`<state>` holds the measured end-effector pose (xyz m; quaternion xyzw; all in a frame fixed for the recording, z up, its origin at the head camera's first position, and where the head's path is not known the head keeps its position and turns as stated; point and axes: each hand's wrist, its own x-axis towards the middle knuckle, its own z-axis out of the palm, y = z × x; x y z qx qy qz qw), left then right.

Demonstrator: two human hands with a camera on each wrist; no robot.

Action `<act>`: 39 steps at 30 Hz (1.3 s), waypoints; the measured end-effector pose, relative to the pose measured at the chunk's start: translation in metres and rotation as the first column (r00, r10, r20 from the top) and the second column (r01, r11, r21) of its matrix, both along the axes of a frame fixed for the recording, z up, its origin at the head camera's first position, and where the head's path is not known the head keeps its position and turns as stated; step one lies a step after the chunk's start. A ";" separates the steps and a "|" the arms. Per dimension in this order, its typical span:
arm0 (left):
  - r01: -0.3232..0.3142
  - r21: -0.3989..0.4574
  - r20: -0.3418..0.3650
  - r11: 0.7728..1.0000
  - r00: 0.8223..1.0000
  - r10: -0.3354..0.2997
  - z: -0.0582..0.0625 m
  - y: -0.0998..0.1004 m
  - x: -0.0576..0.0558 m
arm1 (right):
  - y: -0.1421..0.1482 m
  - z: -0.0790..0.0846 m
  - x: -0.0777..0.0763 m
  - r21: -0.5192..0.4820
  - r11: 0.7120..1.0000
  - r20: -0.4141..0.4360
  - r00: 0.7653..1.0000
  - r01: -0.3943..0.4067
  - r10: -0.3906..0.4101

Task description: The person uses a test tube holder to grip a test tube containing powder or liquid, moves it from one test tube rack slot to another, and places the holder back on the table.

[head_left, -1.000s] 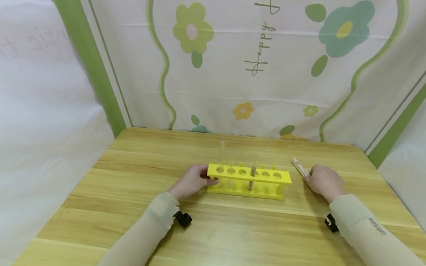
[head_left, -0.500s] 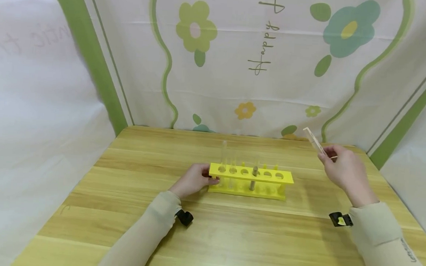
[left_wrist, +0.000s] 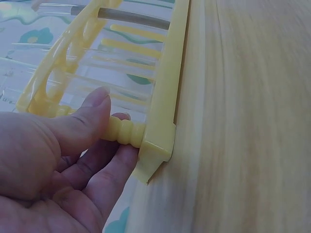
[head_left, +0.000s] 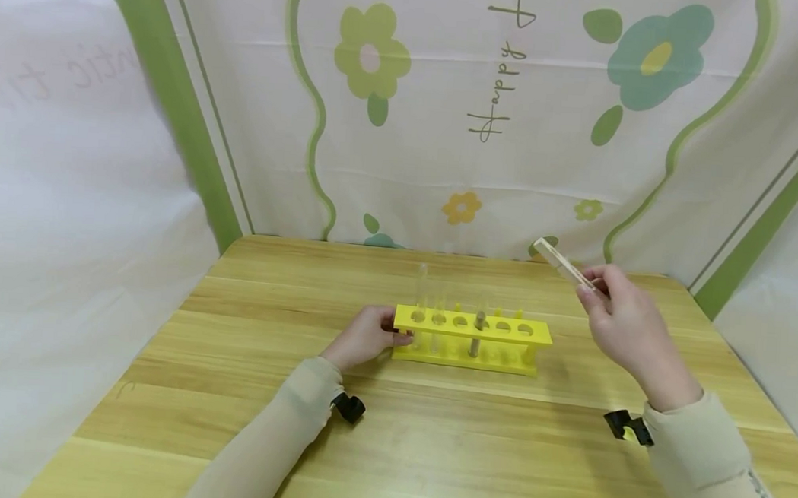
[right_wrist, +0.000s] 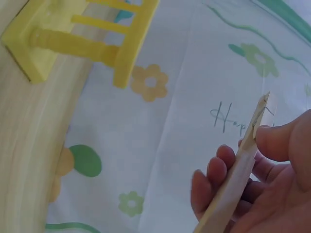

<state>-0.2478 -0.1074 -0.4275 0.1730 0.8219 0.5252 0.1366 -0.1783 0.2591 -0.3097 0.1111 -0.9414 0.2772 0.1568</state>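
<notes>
While L hand (head_left: pixel 361 339) grips, yel. rack (head_left: pixel 449 325) (clear tubes (head_left: pixel 422 287)) stands upright.

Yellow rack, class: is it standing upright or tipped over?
Upright: the rack rests base-down on the table, its tubes pointing upward.

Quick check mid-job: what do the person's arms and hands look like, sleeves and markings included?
The left hand and right hand are ungloved. The left sleeve and right sleeve are long and pale beige; the right bears small dark lettering, unreadable here. A black fitting sits at each wrist, the right one showing a yellow patch.
</notes>
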 end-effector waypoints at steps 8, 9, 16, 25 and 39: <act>0.005 -0.016 -0.016 1.000 1.000 -0.006 0.002 0.000 0.001 | -0.020 0.005 0.009 0.070 0.995 -0.141 0.987 -0.064 0.074; 0.005 -0.016 -0.015 1.000 1.000 -0.006 0.001 0.000 0.001 | -0.021 0.005 0.009 0.080 0.994 -0.155 0.984 -0.071 0.082; 0.003 -0.016 -0.008 1.000 1.000 -0.003 0.000 0.000 0.000 | -0.031 0.004 0.010 0.124 0.988 -0.195 0.974 -0.093 0.116; 0.004 -0.020 -0.006 1.000 1.000 -0.004 -0.001 -0.001 0.000 | -0.040 -0.002 0.004 0.186 0.977 -0.305 0.939 -0.108 0.162; -0.001 0.007 0.010 1.000 1.000 0.001 -0.001 -0.001 0.000 | -0.047 -0.008 -0.004 0.219 0.970 -0.307 0.937 -0.101 0.167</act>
